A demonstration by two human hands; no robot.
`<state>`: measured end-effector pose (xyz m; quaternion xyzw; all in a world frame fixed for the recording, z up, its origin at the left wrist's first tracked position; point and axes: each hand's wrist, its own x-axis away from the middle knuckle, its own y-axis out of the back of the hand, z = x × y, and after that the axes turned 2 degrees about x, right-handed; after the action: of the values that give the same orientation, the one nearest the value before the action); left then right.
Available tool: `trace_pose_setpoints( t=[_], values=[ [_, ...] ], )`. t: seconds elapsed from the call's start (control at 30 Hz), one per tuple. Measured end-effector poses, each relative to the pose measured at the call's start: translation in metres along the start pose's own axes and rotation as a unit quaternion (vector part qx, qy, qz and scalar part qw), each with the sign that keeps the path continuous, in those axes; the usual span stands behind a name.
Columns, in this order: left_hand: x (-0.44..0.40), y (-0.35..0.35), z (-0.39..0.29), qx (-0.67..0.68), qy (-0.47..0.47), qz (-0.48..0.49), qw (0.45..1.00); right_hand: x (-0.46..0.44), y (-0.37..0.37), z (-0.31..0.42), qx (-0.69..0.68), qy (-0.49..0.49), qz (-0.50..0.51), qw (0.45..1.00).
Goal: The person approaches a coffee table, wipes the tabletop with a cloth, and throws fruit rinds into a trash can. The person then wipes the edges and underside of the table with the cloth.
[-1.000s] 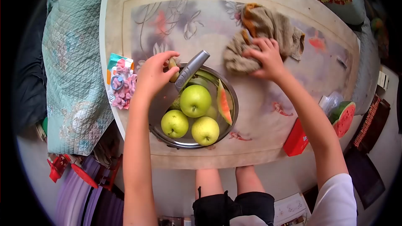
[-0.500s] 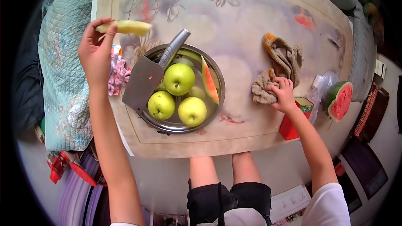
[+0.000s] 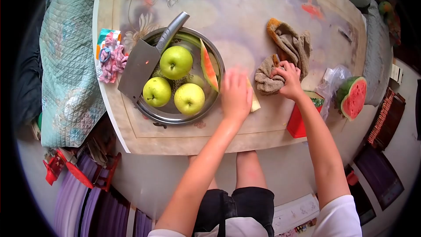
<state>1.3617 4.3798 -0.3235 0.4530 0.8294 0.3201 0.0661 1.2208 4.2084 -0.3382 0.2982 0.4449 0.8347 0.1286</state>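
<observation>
My left hand (image 3: pixel 237 94), its fingertips blurred, is just right of the steel tray, with a pale melon rind (image 3: pixel 254 98) partly hidden beneath or behind it. My right hand (image 3: pixel 289 79) is closed on the near end of a crumpled grey-brown cloth (image 3: pixel 298 48) with an orange edge. Three green apples, one at the top (image 3: pixel 176 62), one at the left (image 3: pixel 157 91) and one at the right (image 3: pixel 189 99), lie in the round steel tray (image 3: pixel 221 68). Beside them is a thin watermelon slice (image 3: pixel 209 66). A cleaver (image 3: pixel 140 68) rests across the tray's left rim.
Pink hair ties (image 3: pixel 115 61) on a packet are at the table's left edge. A red box (image 3: pixel 297 120), a clear plastic bag (image 3: pixel 335 81) and a cut watermelon (image 3: pixel 353 98) stand at the right. A small dark object (image 3: pixel 344 34) lies farther back.
My left hand has carried the rind from the left, across the tray, to its right side. My right hand has kept hold of the cloth, which lies farther right than at first.
</observation>
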Motion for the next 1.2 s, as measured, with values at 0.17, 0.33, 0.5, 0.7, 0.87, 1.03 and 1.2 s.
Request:
trace_pose_setpoints(
  t=[0.17,0.33,0.5,0.7,0.87,1.03,1.2],
  values=[
    [-0.020,0.003,0.018,-0.114,0.122,-0.207,0.964,-0.003,-0.002,0.002,-0.002,-0.011,-0.006,1.000],
    [-0.030,-0.013,0.035,-0.060,0.180,-0.211,0.959,-0.004,-0.005,-0.003,-0.020,-0.013,-0.010,1.000],
    [-0.012,-0.015,0.032,-0.011,0.006,-0.096,0.995,-0.006,-0.006,-0.006,-0.025,-0.004,-0.009,1.000],
    [0.015,-0.056,0.024,-0.031,-0.055,-0.012,0.998,-0.005,-0.005,-0.008,-0.038,-0.012,-0.006,0.999],
    [0.031,-0.030,0.018,0.023,-0.148,-0.144,0.978,-0.009,-0.008,-0.007,-0.048,-0.016,-0.017,0.999],
    [-0.010,0.081,0.034,-0.134,-0.045,-0.333,0.932,-0.010,0.000,-0.009,-0.031,-0.026,-0.007,0.999],
    [-0.099,0.152,0.092,-0.212,0.021,-0.159,0.964,-0.025,0.031,-0.017,-0.167,0.016,-0.004,0.986]
  ],
)
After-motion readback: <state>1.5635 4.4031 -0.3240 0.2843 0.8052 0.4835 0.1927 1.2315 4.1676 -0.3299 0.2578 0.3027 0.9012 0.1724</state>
